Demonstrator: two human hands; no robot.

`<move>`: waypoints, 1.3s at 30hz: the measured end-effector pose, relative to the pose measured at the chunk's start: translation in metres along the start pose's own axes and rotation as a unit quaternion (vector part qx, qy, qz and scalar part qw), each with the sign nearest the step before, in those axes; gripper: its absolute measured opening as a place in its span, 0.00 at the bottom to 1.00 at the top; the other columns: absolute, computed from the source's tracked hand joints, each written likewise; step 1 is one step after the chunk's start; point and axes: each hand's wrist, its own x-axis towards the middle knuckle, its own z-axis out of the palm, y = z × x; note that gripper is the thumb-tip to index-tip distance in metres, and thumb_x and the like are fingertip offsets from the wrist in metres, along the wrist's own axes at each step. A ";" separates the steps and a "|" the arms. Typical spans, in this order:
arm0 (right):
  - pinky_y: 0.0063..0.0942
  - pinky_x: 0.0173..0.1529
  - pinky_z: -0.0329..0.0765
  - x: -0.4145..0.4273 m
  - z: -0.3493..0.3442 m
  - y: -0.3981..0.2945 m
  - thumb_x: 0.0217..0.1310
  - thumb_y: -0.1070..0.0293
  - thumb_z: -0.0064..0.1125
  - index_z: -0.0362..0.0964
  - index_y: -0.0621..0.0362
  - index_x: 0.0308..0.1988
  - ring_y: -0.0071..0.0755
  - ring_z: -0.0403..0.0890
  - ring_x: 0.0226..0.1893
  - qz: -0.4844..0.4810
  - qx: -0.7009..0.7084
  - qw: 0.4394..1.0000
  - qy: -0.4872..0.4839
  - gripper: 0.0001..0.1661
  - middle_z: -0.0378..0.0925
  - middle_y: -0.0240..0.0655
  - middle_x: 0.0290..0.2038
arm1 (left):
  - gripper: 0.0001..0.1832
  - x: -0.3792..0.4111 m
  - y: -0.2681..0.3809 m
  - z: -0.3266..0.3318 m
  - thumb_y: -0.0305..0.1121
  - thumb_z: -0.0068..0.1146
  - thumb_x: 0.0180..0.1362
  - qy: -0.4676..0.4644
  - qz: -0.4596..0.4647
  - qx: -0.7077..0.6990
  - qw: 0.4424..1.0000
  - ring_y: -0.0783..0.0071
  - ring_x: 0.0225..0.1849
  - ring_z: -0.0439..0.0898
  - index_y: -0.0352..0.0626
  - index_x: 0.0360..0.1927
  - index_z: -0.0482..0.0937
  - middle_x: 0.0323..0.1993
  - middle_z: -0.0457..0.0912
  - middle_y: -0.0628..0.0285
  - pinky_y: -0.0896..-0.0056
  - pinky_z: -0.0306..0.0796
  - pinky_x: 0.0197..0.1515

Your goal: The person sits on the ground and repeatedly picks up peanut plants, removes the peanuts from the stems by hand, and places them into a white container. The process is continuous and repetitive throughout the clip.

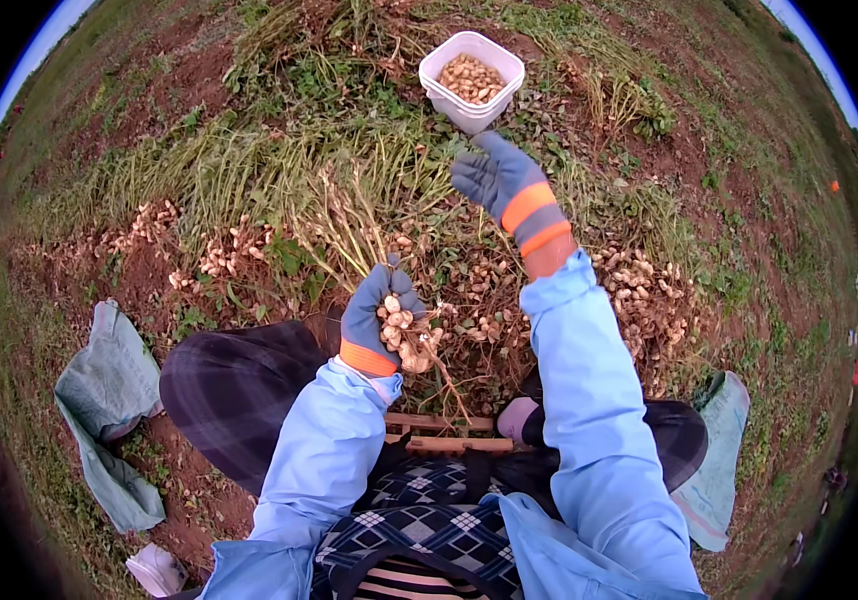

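Observation:
My left hand [366, 319], in a grey glove with an orange cuff, grips the stems of an uprooted peanut plant [400, 330]. Pale pods and roots hang over the palm side, while the stems [354, 240] point away from me. Farther forward, my right hand [500, 180], gloved alike, is held out with thumb and fingers apart and nothing visible in it. Just beyond its fingertips stands a white square plastic bucket [466, 112], partly filled with loose peanuts [471, 79].
Pulled peanut plants [249, 180] lie in a row ahead. Pods pile up at the right [642, 300] and left [226, 251]. Green woven sacks lie beside my left knee [113, 382] and right knee [718, 457]. Wooden slats [444, 444] sit before my lap.

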 end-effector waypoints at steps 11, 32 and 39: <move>0.21 0.42 0.72 -0.189 -0.013 0.089 0.59 0.57 0.55 0.68 0.60 0.49 0.19 0.73 0.39 0.023 -0.184 0.983 0.002 0.23 0.73 0.27 0.39 | 0.13 -0.003 -0.010 0.013 0.42 0.52 0.59 0.094 0.003 0.110 0.989 0.77 0.29 0.77 0.42 0.35 0.75 0.27 0.77 0.66 0.74 0.75 0.31; 0.34 0.46 0.71 -0.199 0.012 0.083 0.40 0.63 0.67 0.63 0.61 0.51 0.46 0.72 0.41 -0.202 -0.561 0.801 -0.047 0.36 0.67 0.45 0.44 | 0.20 -0.024 -0.027 0.028 0.45 0.54 0.57 0.097 0.004 0.227 0.969 0.70 0.30 0.80 0.35 0.36 0.76 0.30 0.79 0.59 0.72 0.75 0.32; 0.32 0.40 0.71 -0.201 0.009 0.088 0.42 0.62 0.66 0.64 0.61 0.47 0.42 0.72 0.34 -0.175 -0.542 0.821 -0.034 0.31 0.67 0.43 0.38 | 0.17 -0.022 -0.026 0.021 0.43 0.57 0.55 0.126 -0.020 0.256 0.958 0.73 0.22 0.78 0.35 0.31 0.77 0.24 0.79 0.60 0.75 0.72 0.20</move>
